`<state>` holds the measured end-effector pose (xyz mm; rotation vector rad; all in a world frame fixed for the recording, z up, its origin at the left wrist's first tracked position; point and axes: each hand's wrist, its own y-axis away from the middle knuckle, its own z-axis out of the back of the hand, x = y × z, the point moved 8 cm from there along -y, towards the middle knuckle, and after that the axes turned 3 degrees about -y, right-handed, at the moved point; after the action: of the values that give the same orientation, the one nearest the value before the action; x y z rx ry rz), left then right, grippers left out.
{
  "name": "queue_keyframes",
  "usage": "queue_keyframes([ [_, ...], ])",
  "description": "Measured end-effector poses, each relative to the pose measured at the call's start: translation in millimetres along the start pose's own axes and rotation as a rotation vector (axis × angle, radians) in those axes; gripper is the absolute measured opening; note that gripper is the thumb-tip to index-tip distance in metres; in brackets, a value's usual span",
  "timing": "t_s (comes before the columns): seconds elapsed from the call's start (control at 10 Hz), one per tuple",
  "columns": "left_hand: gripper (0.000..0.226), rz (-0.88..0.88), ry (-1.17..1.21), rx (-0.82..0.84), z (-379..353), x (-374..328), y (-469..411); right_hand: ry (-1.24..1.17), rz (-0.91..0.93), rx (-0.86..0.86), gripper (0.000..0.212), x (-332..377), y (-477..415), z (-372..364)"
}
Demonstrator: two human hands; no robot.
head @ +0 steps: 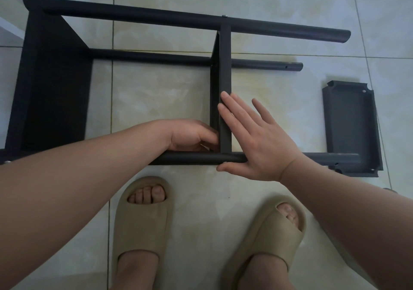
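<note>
— Where is the rack (55,84)?

— On its side on the tiled floor (156,93), its tubes running left to right. The middle panel (225,66) stands across them and meets the near tube (190,157) just in front of the feet.

— What is the right hand (257,142) doing?

— It lies flat, fingers straight and close together, pressed along the right face and edge of the middle panel. The thumb is spread away and tucked under the near tube, so the palm covers the joint from the right. It grips nothing.

— And the left hand (192,136)?

— Its forearm comes in from the left, low over the near tube. The fingers curl in toward the left face of the panel, right at the corner with the tube. Their tips are hidden there, so I cannot tell whether they pinch anything.

— Anything else nearby?

— A loose panel (350,124) lies at the right end of the near tube, and beige slippers (140,220) stand below the hands.
</note>
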<state>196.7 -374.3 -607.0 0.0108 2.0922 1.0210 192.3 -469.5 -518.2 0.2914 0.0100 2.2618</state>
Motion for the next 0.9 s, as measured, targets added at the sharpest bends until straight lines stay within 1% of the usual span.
queue_keyframes([
  [0.1, 0.018, -0.001, -0.016, -0.044, 3, 2, -1, -0.002, 0.000, 0.000, 0.109, 0, 0, 0],
  [0.3, 0.013, -0.026, 0.062, 0.006, -1, -3, -1, 0.003, -0.002, 0.007, 0.109, 0, 0, 0],
  [0.4, 0.019, -0.009, 0.077, 0.033, -4, -3, 0, 0.003, -0.003, 0.008, 0.109, 0, 0, -1],
  [0.5, 0.018, 0.005, -0.079, -0.051, 3, 0, 0, 0.009, -0.002, 0.010, 0.109, -1, 0, -1],
  [0.6, 0.022, 0.012, -0.132, -0.113, 9, 2, -1, 0.008, -0.001, 0.007, 0.109, -1, 0, -1],
  [0.7, 0.013, -0.002, -0.103, -0.103, 9, 1, -1, 0.006, -0.001, -0.005, 0.109, -1, 0, 0],
  [0.8, 0.014, -0.003, 0.012, -0.036, 3, 0, -1, 0.005, 0.002, -0.009, 0.109, 0, 0, 0],
  [0.9, 0.020, 0.001, 0.087, 0.039, -4, 0, -1, 0.003, 0.001, -0.008, 0.109, -1, 0, 0],
])
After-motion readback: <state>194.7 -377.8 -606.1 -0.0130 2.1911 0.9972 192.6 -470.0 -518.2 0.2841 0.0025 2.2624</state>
